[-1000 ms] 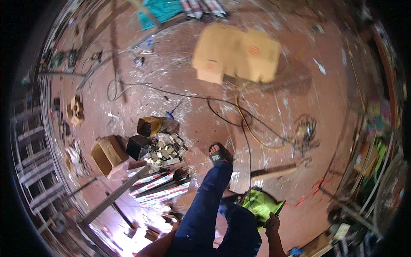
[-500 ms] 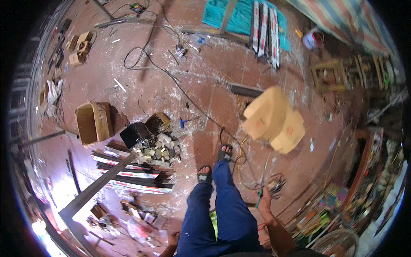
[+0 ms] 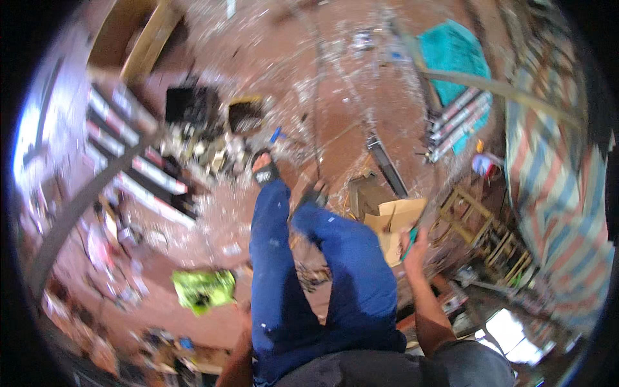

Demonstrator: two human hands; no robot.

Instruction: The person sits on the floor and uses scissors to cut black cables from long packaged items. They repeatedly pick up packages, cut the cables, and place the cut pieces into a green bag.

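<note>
My right hand (image 3: 416, 248) is closed round a slim tool with a green handle (image 3: 410, 242); blur hides its exact kind. Just beyond that hand stands an opened cardboard box (image 3: 391, 241) with its flaps spread, close to my right foot. I cannot make out whether the tool touches the box. My left hand (image 3: 243, 311) hangs low beside my left thigh, mostly smeared, its fingers unclear. A bright green plastic bag (image 3: 205, 289) lies on the floor left of it.
Left of my feet lie a heap of small metal pieces (image 3: 216, 151), a black bin (image 3: 186, 105) and long wrapped bars (image 3: 142, 171). A dark metal bar (image 3: 387, 166) lies ahead. Wooden frames (image 3: 467, 216) and a striped sheet (image 3: 548, 187) line the right.
My view has swung to the right and my feet have shifted. The cardboard box, earlier tilted farther off, now stands near my right hand. The green-handled tool remains in that hand.
</note>
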